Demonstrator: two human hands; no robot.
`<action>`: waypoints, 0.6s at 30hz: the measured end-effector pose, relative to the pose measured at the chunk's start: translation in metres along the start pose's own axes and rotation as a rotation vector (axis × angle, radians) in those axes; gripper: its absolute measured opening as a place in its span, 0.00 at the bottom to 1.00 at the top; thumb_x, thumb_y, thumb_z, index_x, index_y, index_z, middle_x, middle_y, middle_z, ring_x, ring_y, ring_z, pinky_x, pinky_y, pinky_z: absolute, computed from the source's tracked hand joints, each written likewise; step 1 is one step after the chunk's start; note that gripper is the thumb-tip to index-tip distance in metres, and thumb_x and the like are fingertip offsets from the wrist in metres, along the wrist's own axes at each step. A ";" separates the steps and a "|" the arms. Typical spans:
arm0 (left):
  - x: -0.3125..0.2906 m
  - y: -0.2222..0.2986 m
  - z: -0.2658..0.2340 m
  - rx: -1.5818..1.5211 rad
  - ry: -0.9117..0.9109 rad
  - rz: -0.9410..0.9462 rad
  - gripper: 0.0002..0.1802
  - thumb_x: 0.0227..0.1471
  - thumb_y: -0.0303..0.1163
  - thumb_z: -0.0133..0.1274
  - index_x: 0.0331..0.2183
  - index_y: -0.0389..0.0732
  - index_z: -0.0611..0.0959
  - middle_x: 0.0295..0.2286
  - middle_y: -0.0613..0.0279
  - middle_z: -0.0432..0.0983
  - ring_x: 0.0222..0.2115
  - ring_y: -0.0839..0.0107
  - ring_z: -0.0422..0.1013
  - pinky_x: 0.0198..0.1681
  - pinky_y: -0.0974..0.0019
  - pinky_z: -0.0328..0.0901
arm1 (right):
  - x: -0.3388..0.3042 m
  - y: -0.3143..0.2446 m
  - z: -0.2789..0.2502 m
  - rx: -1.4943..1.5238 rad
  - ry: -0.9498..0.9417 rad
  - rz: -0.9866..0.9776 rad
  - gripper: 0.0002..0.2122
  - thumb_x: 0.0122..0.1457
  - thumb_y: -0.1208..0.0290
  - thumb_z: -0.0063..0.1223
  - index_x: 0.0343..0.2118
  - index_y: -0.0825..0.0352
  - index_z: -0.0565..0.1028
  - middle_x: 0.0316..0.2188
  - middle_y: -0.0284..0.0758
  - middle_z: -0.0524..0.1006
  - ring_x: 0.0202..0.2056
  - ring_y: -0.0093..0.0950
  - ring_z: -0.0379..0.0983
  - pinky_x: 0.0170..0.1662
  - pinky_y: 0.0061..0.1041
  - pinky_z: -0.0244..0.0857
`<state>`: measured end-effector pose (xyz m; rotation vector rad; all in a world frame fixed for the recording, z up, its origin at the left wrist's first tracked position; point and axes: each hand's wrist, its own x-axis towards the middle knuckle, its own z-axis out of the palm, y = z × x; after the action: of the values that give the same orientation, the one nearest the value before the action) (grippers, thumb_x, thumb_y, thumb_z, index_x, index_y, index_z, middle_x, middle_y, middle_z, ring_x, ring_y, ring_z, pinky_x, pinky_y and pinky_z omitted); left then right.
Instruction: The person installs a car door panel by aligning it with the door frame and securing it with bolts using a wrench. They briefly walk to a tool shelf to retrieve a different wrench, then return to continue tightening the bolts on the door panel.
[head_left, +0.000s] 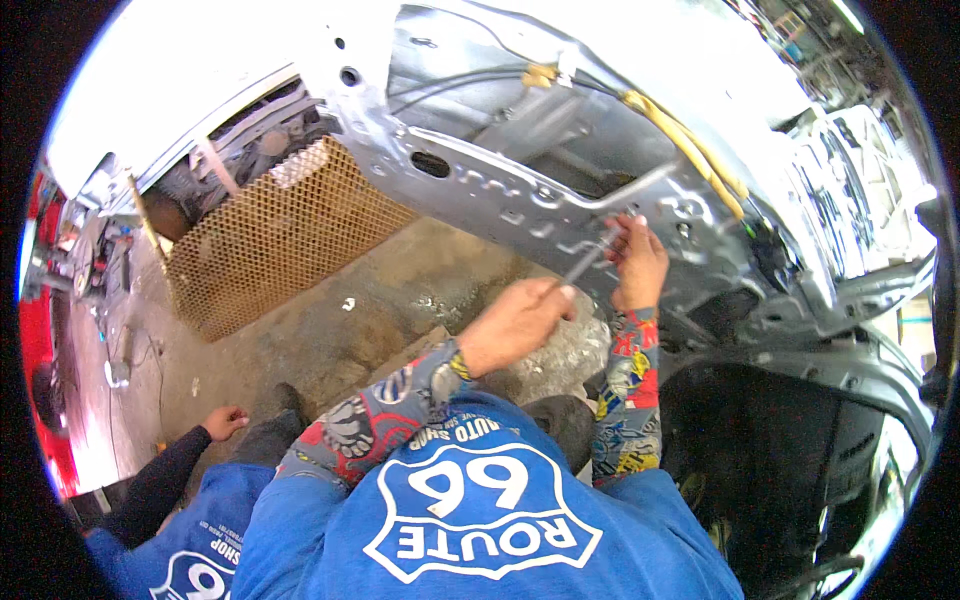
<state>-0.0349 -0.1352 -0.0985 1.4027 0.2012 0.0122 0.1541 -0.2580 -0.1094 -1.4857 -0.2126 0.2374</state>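
My left hand [515, 325] is closed around the near end of a slim metal tool [585, 265], which looks like a rod or thin wrench. It slants up and to the right, toward a silver car body panel [480, 185] with holes and cutouts. At its far end, the pinched fingers of my right hand [640, 265] meet the tool close to the panel's lower edge. Whether a fastener sits between those fingertips is hidden. Yellow-wrapped wiring [690, 150] runs along the panel above and to the right of my right hand.
Brown perforated mesh [290, 235] stands at the left over a stained concrete floor [390, 300]. A co-worker's hand [226, 422] and dark sleeve show at the lower left, close to my left arm. A black curved liner [780, 440] lies to my right.
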 end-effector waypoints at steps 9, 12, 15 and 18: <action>0.051 -0.030 0.034 0.112 0.079 0.238 0.25 0.66 0.45 0.41 0.29 0.32 0.79 0.25 0.51 0.77 0.28 0.64 0.72 0.34 0.56 0.67 | 0.027 -0.002 -0.025 0.010 0.010 0.202 0.23 0.66 0.51 0.49 0.47 0.72 0.75 0.39 0.39 0.79 0.37 0.30 0.74 0.40 0.30 0.69; 0.057 -0.037 0.040 0.100 0.037 0.242 0.26 0.66 0.45 0.40 0.29 0.32 0.79 0.24 0.51 0.77 0.27 0.64 0.71 0.34 0.56 0.67 | 0.033 -0.001 -0.027 -0.105 0.024 0.143 0.24 0.64 0.50 0.52 0.43 0.72 0.77 0.35 0.38 0.79 0.32 0.29 0.74 0.35 0.28 0.68; 0.063 -0.048 0.041 0.096 0.071 0.262 0.26 0.66 0.46 0.41 0.30 0.32 0.78 0.25 0.52 0.77 0.27 0.64 0.71 0.35 0.57 0.67 | 0.037 0.003 -0.031 -0.151 0.003 0.147 0.22 0.63 0.51 0.55 0.40 0.71 0.79 0.32 0.36 0.79 0.30 0.28 0.74 0.32 0.27 0.68; 0.065 -0.059 0.039 0.115 0.077 0.284 0.24 0.66 0.44 0.43 0.32 0.32 0.79 0.28 0.53 0.78 0.32 0.65 0.73 0.38 0.59 0.67 | 0.038 0.008 -0.035 -0.217 -0.039 0.090 0.19 0.63 0.53 0.54 0.40 0.69 0.79 0.25 0.34 0.78 0.25 0.26 0.73 0.29 0.27 0.67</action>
<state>0.0284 -0.1754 -0.1591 1.5373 0.0655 0.2938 0.2001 -0.2802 -0.1197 -1.7087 -0.2084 0.3240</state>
